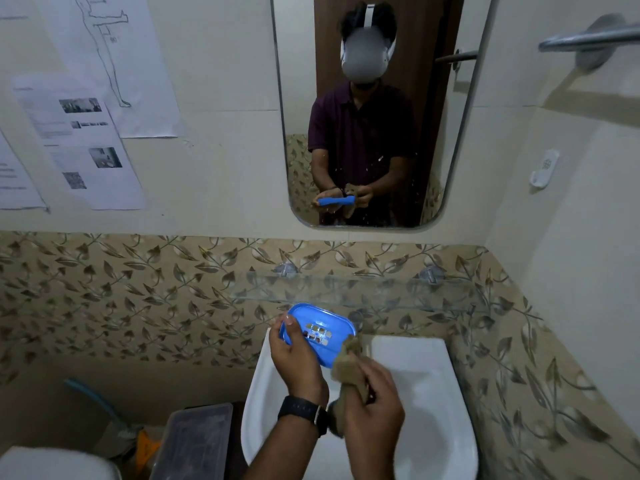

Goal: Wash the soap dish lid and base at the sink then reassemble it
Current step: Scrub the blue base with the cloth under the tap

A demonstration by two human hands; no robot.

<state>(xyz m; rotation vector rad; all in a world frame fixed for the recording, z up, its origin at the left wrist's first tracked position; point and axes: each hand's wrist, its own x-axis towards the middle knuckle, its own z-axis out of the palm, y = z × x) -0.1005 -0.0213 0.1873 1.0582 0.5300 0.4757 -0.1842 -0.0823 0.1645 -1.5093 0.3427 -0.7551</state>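
My left hand (298, 364) grips a blue plastic soap dish part (323, 323) with a grid of square drain holes, holding it tilted above the white sink (429, 403). The thumb lies over its left rim. My right hand (372, 407) is closed on a brown cloth (349, 362), whose upper end touches the lower right edge of the blue part. The other half of the soap dish is not in sight. A black watch sits on my left wrist.
A glass shelf (356, 292) runs along the leaf-patterned tiles just behind the sink. Above it hangs a mirror (367, 109) reflecting me. A towel bar (588, 38) is at upper right. A lidded plastic box (194, 441) and a toilet tank stand at lower left.
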